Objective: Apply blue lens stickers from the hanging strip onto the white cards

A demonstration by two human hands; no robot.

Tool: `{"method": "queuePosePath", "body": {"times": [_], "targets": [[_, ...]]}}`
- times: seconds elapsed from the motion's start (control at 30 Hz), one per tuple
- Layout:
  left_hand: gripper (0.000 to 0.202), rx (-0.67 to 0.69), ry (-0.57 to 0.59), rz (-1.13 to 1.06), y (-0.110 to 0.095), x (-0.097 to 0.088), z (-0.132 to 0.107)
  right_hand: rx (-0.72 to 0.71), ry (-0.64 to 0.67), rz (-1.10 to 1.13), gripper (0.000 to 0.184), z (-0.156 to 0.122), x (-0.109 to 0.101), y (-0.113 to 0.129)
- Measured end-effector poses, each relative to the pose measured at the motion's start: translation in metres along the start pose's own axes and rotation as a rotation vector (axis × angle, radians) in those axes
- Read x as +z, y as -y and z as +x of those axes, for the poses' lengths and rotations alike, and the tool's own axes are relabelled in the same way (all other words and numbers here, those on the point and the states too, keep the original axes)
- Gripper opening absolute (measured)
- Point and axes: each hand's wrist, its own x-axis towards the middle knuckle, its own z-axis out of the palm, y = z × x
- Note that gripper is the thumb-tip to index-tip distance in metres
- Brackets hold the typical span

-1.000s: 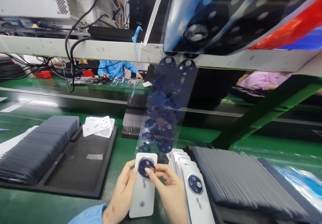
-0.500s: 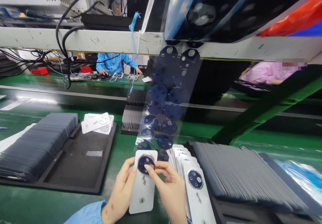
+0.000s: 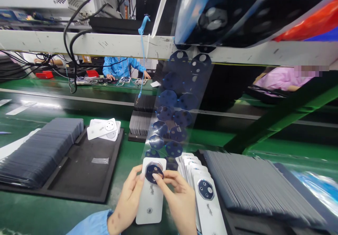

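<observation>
My left hand (image 3: 127, 197) grips a white phone back panel (image 3: 149, 201) by its left edge, thumb on the front face. The panel stands nearly upright over the bench, with a black logo and a small round mark below its camera ring. With thumb and fingers, my right hand (image 3: 182, 197) pinches a dark round camera film (image 3: 150, 173), which lies tilted over the ring; a strip of the ring's upper edge shows past it. Just to the right, several white panels (image 3: 208, 215) lean in an overlapping row, the front one with a dark film on its ring.
A clear sheet of dark round films (image 3: 182, 117) hangs ahead from a pale rail (image 3: 105, 44). Grey panels (image 3: 261, 182) fill a rack at right; dark panels (image 3: 44, 150) and a black tray (image 3: 81, 168) lie left. Co-workers (image 3: 120, 66) sit across the bench.
The view has shifted very slightly. Both hands, the panel and the film keep nearly the same positions relative to each other.
</observation>
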Motion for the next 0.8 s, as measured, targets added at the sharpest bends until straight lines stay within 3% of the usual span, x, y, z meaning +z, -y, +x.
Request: {"method": "queuePosePath", "body": {"times": [0.53, 0.8], "targets": [[0.044, 0.004, 0.007, 0.035, 0.001, -0.0001, -0.0008, -0.044, -0.003, -0.034, 0.024, -0.0006, -0.0002, -0.0016], [0.033, 0.093, -0.015, 0.156, 0.0029, 0.0, -0.0039, -0.119, -0.006, -0.115, 0.02, -0.0033, 0.0049, 0.0005]]}}
